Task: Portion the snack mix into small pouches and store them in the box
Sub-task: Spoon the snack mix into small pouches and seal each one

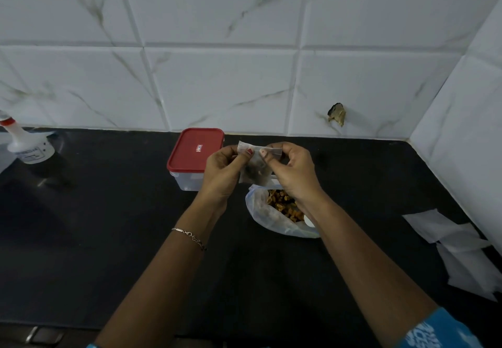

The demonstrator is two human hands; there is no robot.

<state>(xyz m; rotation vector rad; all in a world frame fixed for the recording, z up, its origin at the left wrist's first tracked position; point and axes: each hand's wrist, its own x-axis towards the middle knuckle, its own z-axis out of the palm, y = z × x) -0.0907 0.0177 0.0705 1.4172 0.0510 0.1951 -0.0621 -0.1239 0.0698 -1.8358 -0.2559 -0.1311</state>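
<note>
**A:** Where is the small pouch (254,169) sitting?

**B:** It is hanging in the air between the two hands, right above the open bag (259,212) of snack mix (284,203) and just right of the box (187,183). Dark pieces are showing through its lower half.

**A:** How are the hands taking it?

**B:** The left hand (221,169) is pinching the top left edge, with its thumb on the near side and the other fingers (217,157) curling behind. The right hand (293,171) is pinching the top right edge the same way. The two thumb tips are almost meeting along the pouch's top edge, and its body is dangling below them.

**A:** Is the mouth open or sealed?

**B:** I cannot tell; the thumbs are covering that strip.

**A:** And the box?

**B:** It is standing on the dark surface (108,225) near the tiled wall (217,76), wearing its red lid (195,149). The left hand is hiding part of its right side.

**A:** Anything else lying about?

**B:** Flat white empty pouches (448,235) are lying at the right edge, well apart from the bag. A spray bottle (25,146) is standing at the far left. A bracelet (190,236) is circling the left wrist.
</note>
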